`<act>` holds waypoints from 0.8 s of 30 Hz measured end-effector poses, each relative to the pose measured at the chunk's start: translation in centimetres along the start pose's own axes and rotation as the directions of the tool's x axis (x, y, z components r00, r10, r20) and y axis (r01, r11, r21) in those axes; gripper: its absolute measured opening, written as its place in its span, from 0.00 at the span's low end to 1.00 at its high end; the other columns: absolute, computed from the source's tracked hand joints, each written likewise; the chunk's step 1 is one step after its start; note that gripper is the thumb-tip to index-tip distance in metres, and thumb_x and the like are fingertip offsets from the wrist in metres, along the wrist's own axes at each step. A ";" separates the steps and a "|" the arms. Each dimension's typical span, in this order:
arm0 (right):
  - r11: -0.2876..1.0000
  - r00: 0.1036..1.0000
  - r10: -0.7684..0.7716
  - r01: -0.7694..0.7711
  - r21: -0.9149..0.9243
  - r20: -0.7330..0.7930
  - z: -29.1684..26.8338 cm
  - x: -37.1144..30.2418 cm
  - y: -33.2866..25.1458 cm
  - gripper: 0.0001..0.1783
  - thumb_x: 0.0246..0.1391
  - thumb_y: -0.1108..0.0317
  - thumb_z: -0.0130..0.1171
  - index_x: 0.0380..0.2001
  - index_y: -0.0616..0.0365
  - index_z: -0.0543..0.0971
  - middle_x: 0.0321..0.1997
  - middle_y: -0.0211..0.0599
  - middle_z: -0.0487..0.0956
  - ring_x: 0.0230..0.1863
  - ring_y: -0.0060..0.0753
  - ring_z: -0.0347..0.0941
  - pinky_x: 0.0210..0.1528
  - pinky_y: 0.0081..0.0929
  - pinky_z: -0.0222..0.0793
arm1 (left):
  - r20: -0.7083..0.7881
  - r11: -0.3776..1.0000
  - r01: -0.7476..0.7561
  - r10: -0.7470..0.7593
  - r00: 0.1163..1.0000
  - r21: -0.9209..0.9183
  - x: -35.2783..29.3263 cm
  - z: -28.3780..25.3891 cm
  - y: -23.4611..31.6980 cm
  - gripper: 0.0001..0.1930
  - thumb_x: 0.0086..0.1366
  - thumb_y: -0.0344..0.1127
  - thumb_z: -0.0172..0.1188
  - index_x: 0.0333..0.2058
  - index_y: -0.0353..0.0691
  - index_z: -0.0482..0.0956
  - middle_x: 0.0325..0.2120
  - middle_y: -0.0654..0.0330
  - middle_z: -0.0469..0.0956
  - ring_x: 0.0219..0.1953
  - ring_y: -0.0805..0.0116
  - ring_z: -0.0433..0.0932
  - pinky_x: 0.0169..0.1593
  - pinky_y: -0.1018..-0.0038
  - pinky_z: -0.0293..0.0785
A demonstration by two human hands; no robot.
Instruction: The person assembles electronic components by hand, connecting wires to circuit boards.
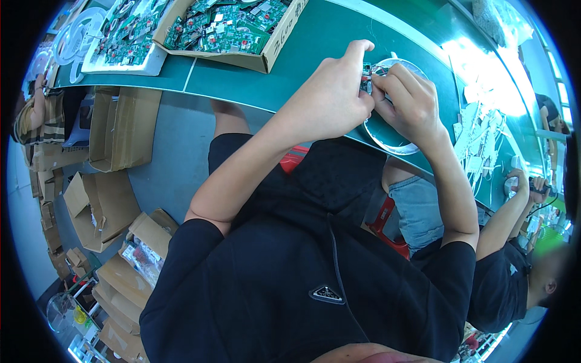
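My left hand [330, 97] is closed around a small green circuit board [367, 71] above the green table, its index finger stretched out past the board. Close against it, my right hand [411, 103] is closed in a pinch at the board's right side. What lies between the right fingertips is too small to make out, though thin wires [381, 70] show beside them. Under my right hand a round white ring [387, 145] rests on the table near its front edge, partly hidden by both hands.
A cardboard box [266, 63] full of green circuit boards stands at the back left, beside a white foam tray [121, 65] of more boards. White strips with wires [478, 139] lie on the right. Beyond them are a co-worker's hands [517, 180]. Cartons [103, 212] fill the left floor.
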State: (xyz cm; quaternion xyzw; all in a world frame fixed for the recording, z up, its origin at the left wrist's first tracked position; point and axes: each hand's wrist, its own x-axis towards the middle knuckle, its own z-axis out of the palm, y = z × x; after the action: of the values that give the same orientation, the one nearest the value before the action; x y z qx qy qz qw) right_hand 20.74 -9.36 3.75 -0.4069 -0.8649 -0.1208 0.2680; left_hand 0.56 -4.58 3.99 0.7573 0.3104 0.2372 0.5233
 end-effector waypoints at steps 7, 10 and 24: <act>0.997 0.997 -0.070 0.071 -0.034 0.019 -0.1 0.2 -0.3 0.14 0.40 0.74 0.72 0.31 0.61 0.79 0.30 0.37 0.75 0.29 0.35 0.79 0.29 0.33 0.76 | -0.099 0.998 -0.031 0.037 0.994 0.062 -0.2 0.6 0.0 0.30 0.64 0.21 0.55 0.65 0.25 0.62 0.28 0.40 0.85 0.34 0.54 0.90 0.40 0.64 0.84; 0.996 0.997 -0.080 0.078 -0.045 -0.023 0.1 0.1 -0.4 0.13 0.40 0.73 0.72 0.31 0.61 0.79 0.30 0.36 0.74 0.28 0.34 0.78 0.28 0.31 0.75 | -0.122 0.998 -0.030 0.037 0.992 0.056 -0.3 0.8 -0.1 0.29 0.64 0.21 0.56 0.64 0.25 0.63 0.27 0.42 0.85 0.34 0.54 0.90 0.38 0.64 0.84; 0.998 0.989 0.058 -0.058 0.007 -0.134 0.6 0.3 0.0 0.10 0.42 0.78 0.71 0.24 0.56 0.77 0.24 0.33 0.71 0.21 0.34 0.74 0.24 0.31 0.73 | -0.260 0.988 -0.130 0.105 0.960 -0.081 -0.6 2.1 -2.2 0.07 0.66 0.25 0.63 0.38 0.26 0.77 0.24 0.47 0.83 0.25 0.60 0.86 0.29 0.66 0.78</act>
State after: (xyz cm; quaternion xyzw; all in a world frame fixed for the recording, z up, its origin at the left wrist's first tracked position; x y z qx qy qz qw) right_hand 20.39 -8.91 3.43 -0.4223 -0.8329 -0.1385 0.3297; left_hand 1.04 -5.82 1.19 0.7112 0.3177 0.3781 0.5003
